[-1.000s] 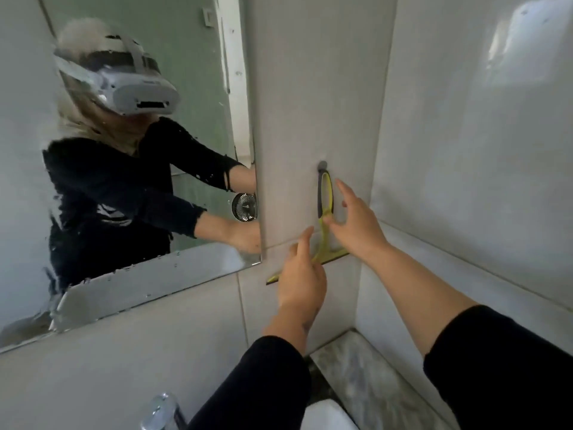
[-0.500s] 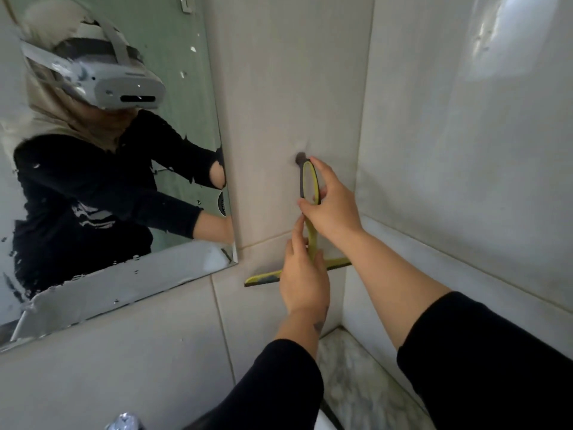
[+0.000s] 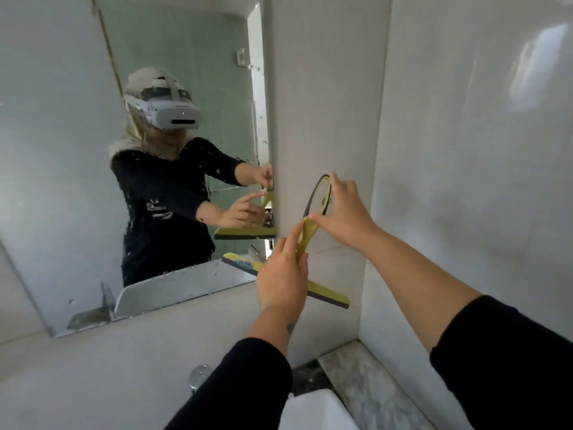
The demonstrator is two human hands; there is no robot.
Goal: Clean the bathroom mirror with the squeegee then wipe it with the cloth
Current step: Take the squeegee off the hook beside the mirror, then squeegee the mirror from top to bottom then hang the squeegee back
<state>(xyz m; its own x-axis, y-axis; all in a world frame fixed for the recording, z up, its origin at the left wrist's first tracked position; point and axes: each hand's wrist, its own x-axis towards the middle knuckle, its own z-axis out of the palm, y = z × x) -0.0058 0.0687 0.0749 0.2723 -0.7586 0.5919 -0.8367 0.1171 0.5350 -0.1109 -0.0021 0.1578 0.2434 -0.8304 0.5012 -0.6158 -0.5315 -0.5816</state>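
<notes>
Both hands were on the yellow squeegee point(image 3: 305, 234), which was held in front of the tiled wall point(image 3: 325, 88) just right of the mirror point(image 3: 77, 150). The right hand point(image 3: 347, 212) pinched the handle where the loop met the stem, its thumb and forefinger together on the plastic; the other fingers point(image 3: 336, 178) reached up behind the dark-rimmed loop. A small dark spot showed through the loop, too blurred to identify. The left hand point(image 3: 283, 274) gripped the stem lower down, fingers closed around it, and covered the middle of the blade, so only its two ends showed: one over the mirror's lower right corner, one out over the wall tile. Whether the blade touched glass or tile could not be told.

The mirror, speckled with droplets, reflected the person, hands and squeegee, cut off at its right edge. At the bottom of the view, black sleeves hid most of a white basin point(image 3: 316, 411) and part of a chrome tap point(image 3: 198, 375). A marble bench point(image 3: 366, 383) ran into the corner.
</notes>
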